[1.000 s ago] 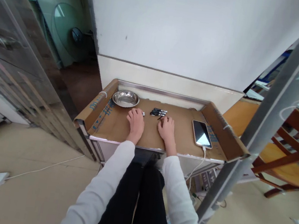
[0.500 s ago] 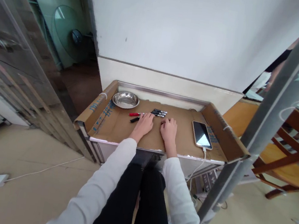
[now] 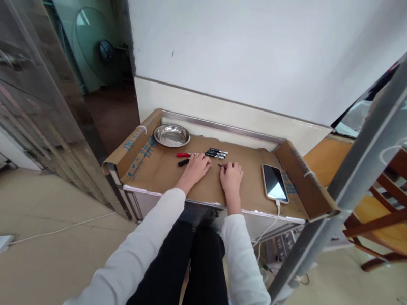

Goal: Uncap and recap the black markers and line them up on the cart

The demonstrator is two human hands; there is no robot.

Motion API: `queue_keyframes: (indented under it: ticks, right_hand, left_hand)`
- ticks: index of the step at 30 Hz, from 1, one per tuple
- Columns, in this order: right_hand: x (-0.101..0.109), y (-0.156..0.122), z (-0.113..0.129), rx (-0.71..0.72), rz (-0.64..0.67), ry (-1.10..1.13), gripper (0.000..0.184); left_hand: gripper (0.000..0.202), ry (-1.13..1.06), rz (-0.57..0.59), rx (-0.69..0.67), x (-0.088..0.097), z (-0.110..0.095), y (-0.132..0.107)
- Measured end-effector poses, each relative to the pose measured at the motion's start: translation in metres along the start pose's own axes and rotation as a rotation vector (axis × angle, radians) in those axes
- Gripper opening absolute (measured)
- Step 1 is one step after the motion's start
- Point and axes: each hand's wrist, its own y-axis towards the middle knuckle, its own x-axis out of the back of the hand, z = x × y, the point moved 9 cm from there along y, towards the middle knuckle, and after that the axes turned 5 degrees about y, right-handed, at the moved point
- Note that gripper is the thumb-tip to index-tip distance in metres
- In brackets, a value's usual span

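My left hand (image 3: 195, 169) is closed, fingers curled down over the cardboard. A black pen (image 3: 183, 162) sticks out on its left side, its middle hidden under the fingers. Just beyond lies a red pen (image 3: 183, 155), partly covered by the same hand. My right hand (image 3: 232, 178) is closed a short gap to the right. Between its fingertips shows a small dark piece (image 3: 221, 165), perhaps a pen part, too small to make out. Behind the left hand, several black pens (image 3: 217, 152) lie side by side.
A round metal dish (image 3: 171, 136) stands at the back left. A phone (image 3: 275, 183) on a white charging cable lies at the right. Folded cardboard walls (image 3: 302, 176) edge the table's sides. A grey post (image 3: 364, 162) and a wooden chair (image 3: 394, 214) stand to the right.
The right hand has shifted slightly right, and the small dark piece at its fingertips shows more clearly. The gap between the hands looks about the same. The pens, dish and phone stay in place.
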Motion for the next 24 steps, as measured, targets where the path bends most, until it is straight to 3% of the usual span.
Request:
queue_keyframes:
  ticks: [4,8,16,19,24]
  right_hand:
    - [-0.007,-0.001,0.012,0.133,0.074,0.049,0.024]
    - [-0.008,0.001,0.015,0.159,0.097,0.093,0.024]
    - [-0.005,0.0,0.028,0.296,0.163,0.294,0.025]
    - [0.002,-0.001,0.026,0.27,0.096,0.271,0.025]
    - [0.012,-0.002,0.009,0.109,-0.013,0.192,0.025]
  left_hand:
    - [0.014,0.004,-0.008,-0.016,0.0,-0.001,0.0]
    - [0.012,-0.035,-0.002,-0.086,-0.001,-0.007,0.001]
    - [0.015,-0.296,-0.036,-0.121,0.006,-0.007,0.001]
    - [0.024,-0.241,-0.047,-0.083,0.004,-0.005,0.002]
    - [0.042,-0.05,-0.007,-0.058,-0.008,-0.005,0.004]
